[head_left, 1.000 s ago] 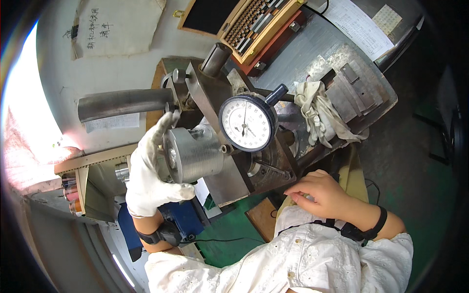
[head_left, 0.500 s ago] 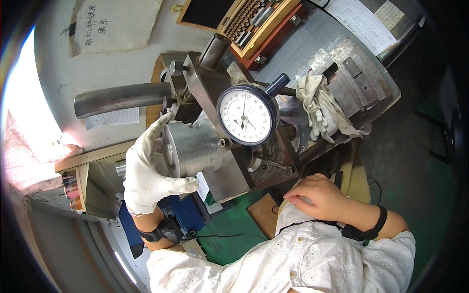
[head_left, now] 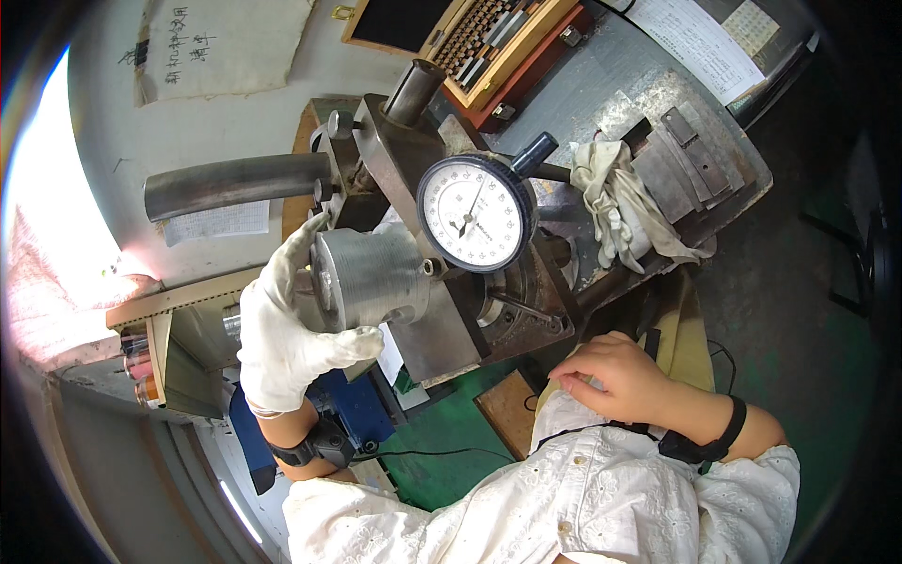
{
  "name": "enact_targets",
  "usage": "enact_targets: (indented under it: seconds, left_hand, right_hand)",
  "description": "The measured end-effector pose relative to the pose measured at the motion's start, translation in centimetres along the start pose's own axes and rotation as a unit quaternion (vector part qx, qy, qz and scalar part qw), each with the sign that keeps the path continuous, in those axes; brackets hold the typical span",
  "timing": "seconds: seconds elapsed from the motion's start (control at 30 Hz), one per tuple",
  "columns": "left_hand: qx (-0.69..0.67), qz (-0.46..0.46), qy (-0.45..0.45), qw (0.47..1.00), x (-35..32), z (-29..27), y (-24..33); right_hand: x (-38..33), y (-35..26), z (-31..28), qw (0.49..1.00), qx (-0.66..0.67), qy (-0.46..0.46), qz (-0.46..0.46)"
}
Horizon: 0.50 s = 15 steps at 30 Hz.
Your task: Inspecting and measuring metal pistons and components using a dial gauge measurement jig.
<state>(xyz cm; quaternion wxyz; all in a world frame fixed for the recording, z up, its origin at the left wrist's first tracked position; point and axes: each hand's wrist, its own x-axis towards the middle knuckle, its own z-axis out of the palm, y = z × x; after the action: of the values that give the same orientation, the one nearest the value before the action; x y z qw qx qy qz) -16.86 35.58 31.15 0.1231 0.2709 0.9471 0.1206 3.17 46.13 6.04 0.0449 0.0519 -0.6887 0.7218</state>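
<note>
My left hand (head_left: 282,324), in a white glove, spans the outer end of a ridged silver metal cylinder (head_left: 371,282). Its fingers reach over the far side and its thumb lies along the near side. The cylinder rests on a steel block of a bench fixture (head_left: 437,343). Right beside it stands a round dial gauge (head_left: 473,214) with a white face and dark rim; its long needle points up and slightly right. My bare right hand (head_left: 611,376) lies by my lap, fingers curled together, with nothing visible in them.
Crumpled white gloves (head_left: 615,202) lie beside flat metal plates (head_left: 691,164) on the bench. Behind are a wooden case of gauge blocks (head_left: 489,47) and paper sheets (head_left: 695,47). A curved metal bar (head_left: 235,186) juts left from the fixture. A shelf (head_left: 193,343) stands at left.
The dial's long needle has swung a little clockwise. My left hand stays on the cylinder, with its thumb slightly higher in view. My right hand has hardly moved.
</note>
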Motion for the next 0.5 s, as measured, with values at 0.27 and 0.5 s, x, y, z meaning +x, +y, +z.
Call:
enact_targets:
  seconds: [0.27, 0.5]
  left_hand:
    - [0.000, 0.011, -0.003, 1.000, 0.1, 0.1, 0.2]
    - [0.000, 0.010, 0.005, 1.000, -0.1, 0.2, 0.1]
  right_hand:
    - [0.0, -0.1, 0.0, 1.000, 0.000, -0.008, 0.007]
    - [-0.2, 0.1, 0.4, 1.000, -0.006, 0.002, 0.012]
